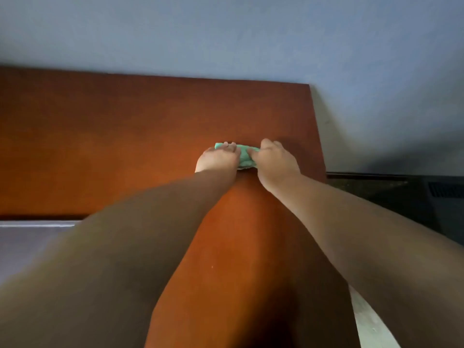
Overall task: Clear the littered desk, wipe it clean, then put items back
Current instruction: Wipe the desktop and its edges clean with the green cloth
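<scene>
Reddish-brown wood makes up the worktop (pixel 113 136), which stands against a blue-grey wall (pixel 226 33). Both hands meet on a crumpled green cloth (pixel 244 155) that lies on the wood towards the worktop's far right part.

The left hand (pixel 217 159) lies over the cloth's left end with its fingertips (pixel 229 146) showing on the far side. It is hard to tell whether it clamps the cloth or only presses it down. The right hand (pixel 275 159) is curled, knuckles up, and bunches the cloth's right end in its grasp.

Most of the cloth is hidden under the two hands, and the bare forearms cover much of the near worktop. A dark object (pixel 414 197) beside the worktop's right edge is cut off and too dim to name.
</scene>
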Demonstrator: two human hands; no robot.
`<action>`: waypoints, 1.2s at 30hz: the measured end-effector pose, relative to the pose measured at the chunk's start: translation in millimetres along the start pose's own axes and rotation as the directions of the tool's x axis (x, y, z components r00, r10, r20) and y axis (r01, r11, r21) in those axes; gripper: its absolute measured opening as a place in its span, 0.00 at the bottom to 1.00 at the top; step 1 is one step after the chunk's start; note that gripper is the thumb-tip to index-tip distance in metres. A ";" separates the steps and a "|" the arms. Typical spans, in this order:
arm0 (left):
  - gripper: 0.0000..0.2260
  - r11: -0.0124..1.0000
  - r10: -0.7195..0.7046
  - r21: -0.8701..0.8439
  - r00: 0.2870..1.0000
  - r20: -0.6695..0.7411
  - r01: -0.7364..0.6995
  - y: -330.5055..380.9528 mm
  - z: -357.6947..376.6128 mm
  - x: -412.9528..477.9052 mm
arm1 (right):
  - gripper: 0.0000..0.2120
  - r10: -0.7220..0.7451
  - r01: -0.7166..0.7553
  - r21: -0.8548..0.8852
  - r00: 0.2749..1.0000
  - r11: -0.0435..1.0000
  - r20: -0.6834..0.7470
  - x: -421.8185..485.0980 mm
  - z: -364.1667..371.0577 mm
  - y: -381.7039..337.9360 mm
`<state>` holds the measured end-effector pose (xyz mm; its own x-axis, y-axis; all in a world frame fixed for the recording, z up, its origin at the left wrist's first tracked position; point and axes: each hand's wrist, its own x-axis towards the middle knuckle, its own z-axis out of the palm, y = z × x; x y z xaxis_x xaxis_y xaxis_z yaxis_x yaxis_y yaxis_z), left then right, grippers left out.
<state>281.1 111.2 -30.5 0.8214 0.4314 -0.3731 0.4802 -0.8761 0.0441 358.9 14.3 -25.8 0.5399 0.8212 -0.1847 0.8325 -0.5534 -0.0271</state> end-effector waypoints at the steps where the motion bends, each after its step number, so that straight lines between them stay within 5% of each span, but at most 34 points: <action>1: 0.27 1.000 -0.002 -0.010 1.000 0.020 0.003 -4.8 -11.5 22.9 | 0.18 0.015 -0.015 0.005 1.000 1.000 0.008 24.4 -7.1 6.7; 11: 0.27 0.999 0.050 -0.007 0.998 -0.031 -0.050 -14.2 -62.6 181.9 | 0.21 0.086 -0.083 0.059 0.995 0.995 -0.054 165.3 -26.3 71.9; 29: 0.23 0.987 0.143 -0.036 0.963 -0.227 -0.155 61.4 -59.0 217.0 | 0.19 0.254 -0.235 0.150 0.959 0.960 -0.123 165.8 -14.6 152.8; 36: 0.25 0.987 0.152 -0.027 0.977 -0.148 -0.158 72.5 -61.9 209.3 | 0.17 0.336 -0.319 0.159 0.937 0.934 -0.096 151.4 -16.9 151.6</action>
<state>506.9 151.3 -48.0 0.9212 0.3204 -0.2206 0.3530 -0.9269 0.1277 568.9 57.0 -41.2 0.7976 0.5968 -0.0877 0.5859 -0.8011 -0.1223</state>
